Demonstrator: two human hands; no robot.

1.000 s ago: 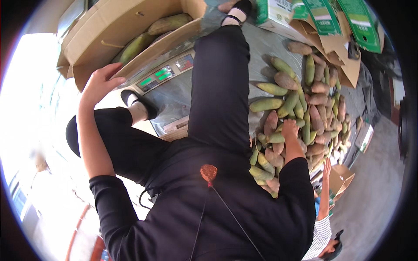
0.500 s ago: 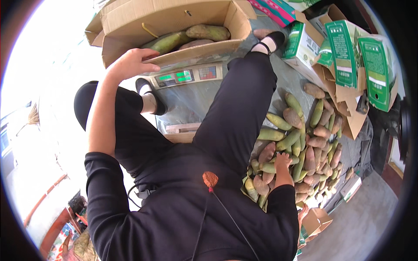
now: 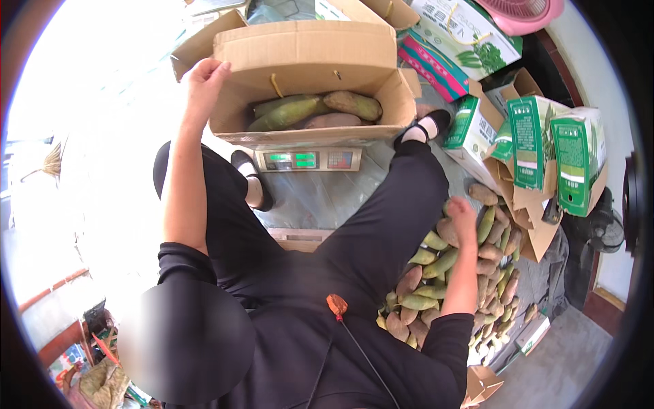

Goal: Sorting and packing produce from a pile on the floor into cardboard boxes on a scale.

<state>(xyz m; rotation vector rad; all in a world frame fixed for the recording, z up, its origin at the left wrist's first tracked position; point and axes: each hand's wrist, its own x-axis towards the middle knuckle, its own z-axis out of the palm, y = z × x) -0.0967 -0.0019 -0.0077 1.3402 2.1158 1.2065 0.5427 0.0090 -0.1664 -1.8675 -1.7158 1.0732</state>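
Note:
An open cardboard box (image 3: 300, 136) stands on a digital scale (image 3: 313, 160) in front of me and holds several long green and brown radishes (image 3: 293, 112). My left hand (image 3: 202, 88) is closed at the box's left side, its fingertips pinching the cardboard near the upper flap. To my right, my right hand (image 3: 462, 218) hovers over or touches the near-left part of a radish pile (image 3: 487, 266). Its fingers curl beside a green radish and a brown one (image 3: 447, 232). Blur and the angle hide whether it grips any of them.
Green and white cartons (image 3: 528, 143) stand beyond the pile, at the right. Printed boxes (image 3: 463, 34) and a pink basket (image 3: 524, 10) lie farther back. A fan (image 3: 603, 228) is at the far right. My feet flank the scale, and a low wooden stool (image 3: 300, 237) shows between my legs.
My left hand has risen from the box's near-left rim to its side by the flap and closed there. My right hand has shifted forward over the pile. The whole view has tilted up.

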